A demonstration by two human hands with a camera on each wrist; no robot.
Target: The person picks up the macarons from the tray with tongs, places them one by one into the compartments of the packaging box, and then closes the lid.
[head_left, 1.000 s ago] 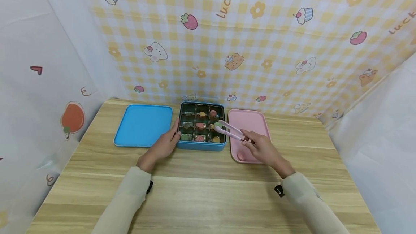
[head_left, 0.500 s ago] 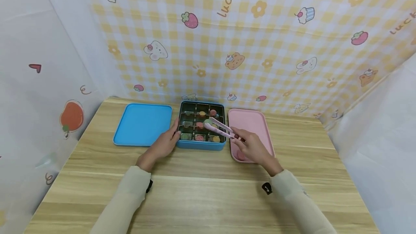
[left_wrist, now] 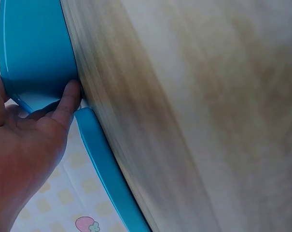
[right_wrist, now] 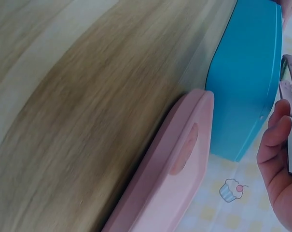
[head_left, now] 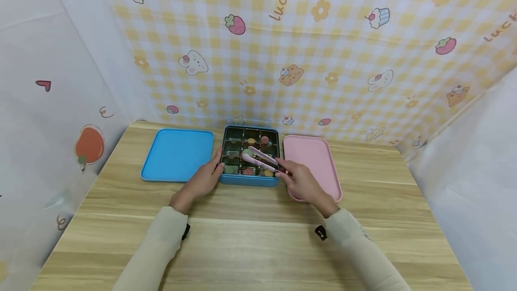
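A blue box (head_left: 249, 182) with a dark divided insert stands at the back middle of the table. In its compartments lie small round cookie-like pieces, among them a red one (head_left: 265, 140), an orange one (head_left: 251, 141) and a yellow one (head_left: 268, 173). My left hand (head_left: 205, 178) holds the box by its left side, fingers round the front corner. Pinched in my right hand (head_left: 300, 182) are pink tongs (head_left: 258, 163), their tips over the middle compartment. Between the tips sits a green round piece (head_left: 247, 152); whether it touches the compartment floor I cannot tell.
Left of the box lies a flat blue tray (head_left: 177, 155). To its right is a pink tray (head_left: 313, 152), with a pink round piece (right_wrist: 186, 151) in it. A patterned cloth (head_left: 258, 57) hangs behind the table (head_left: 250, 237).
My right hand has carried the tongs and the green piece leftward, from the box's right column to its middle compartment. The left hand keeps its place on the box.
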